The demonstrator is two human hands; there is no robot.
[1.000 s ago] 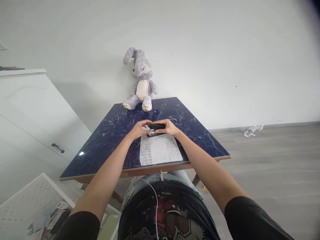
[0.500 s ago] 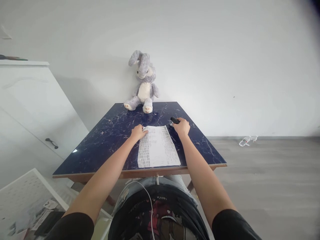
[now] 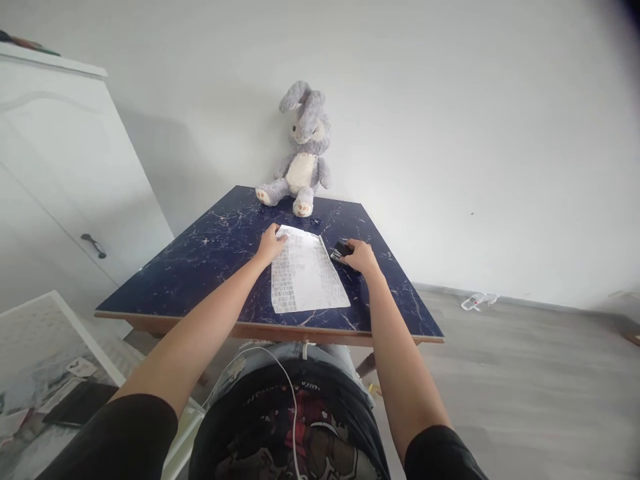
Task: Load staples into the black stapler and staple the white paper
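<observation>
A printed sheet of paper (image 3: 313,273) lies on the dark blue marble-patterned table (image 3: 210,267) in front of me. My left hand (image 3: 271,244) pinches its far left corner, thumb on top, and that far edge is raised a little. Right of the paper, my right hand (image 3: 359,256) is closed round a black stapler (image 3: 342,250). The stapler's metal front end points left toward the paper's far right corner, with a small gap between them. Whether there is more than one sheet, I cannot tell.
A grey plush rabbit (image 3: 303,170) sits at the table's far edge against the wall. A white cabinet (image 3: 65,147) stands on the left, and an open white drawer or box (image 3: 65,313) with papers is below it. A white object (image 3: 479,301) lies on the floor at right.
My left hand has moved the paper's far edge away from me and up slightly. My right hand has turned the stapler lower, its front toward the paper. The view has tilted.
</observation>
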